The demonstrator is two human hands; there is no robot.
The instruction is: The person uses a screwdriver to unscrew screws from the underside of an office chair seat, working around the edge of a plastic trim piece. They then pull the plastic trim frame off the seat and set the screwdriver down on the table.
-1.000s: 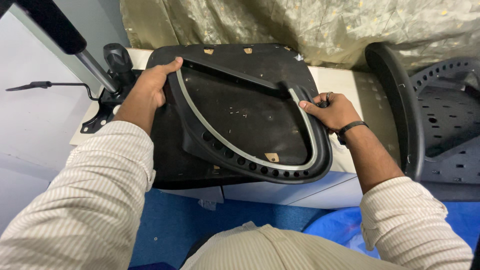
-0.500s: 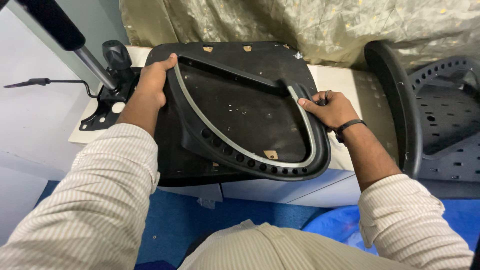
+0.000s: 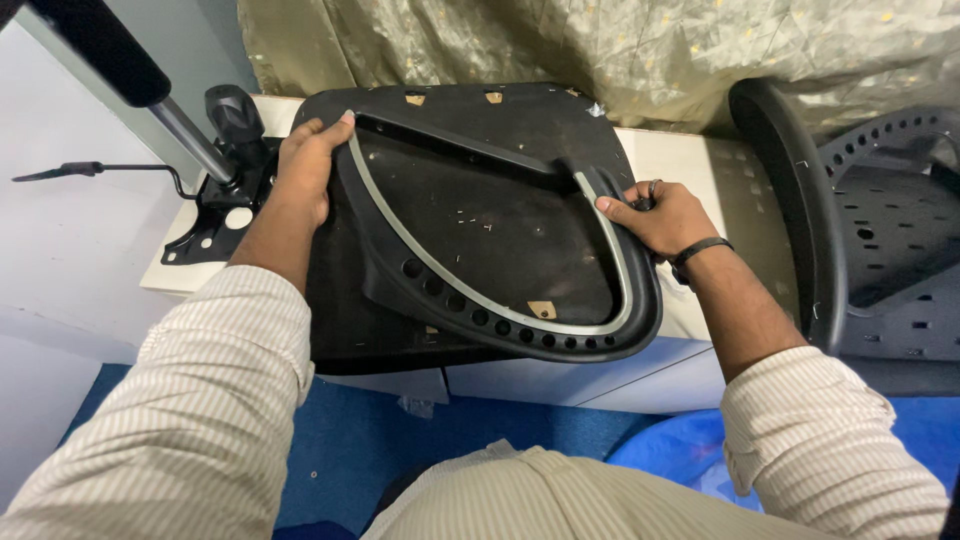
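Observation:
A black curved plastic frame point(image 3: 480, 318) with a grey inner strip and a row of holes lies on a black seat base panel point(image 3: 500, 200) on a white table. My left hand point(image 3: 308, 165) grips the frame's upper left corner, fingers curled over its edge. My right hand point(image 3: 655, 215), with a black wristband, grips the frame's right side where the grey strip bends. Small bits of debris lie on the panel inside the frame.
A black metal chair mechanism point(image 3: 225, 190) with a gas cylinder point(image 3: 120, 70) and lever stands at the left. A black perforated chair back point(image 3: 870, 230) leans at the right. Gold fabric point(image 3: 620, 50) hangs behind. The white table point(image 3: 700, 165) has blue floor point(image 3: 470, 440) below.
The frame has slid slightly toward me and to the left on the panel. Both hands keep their grip on it.

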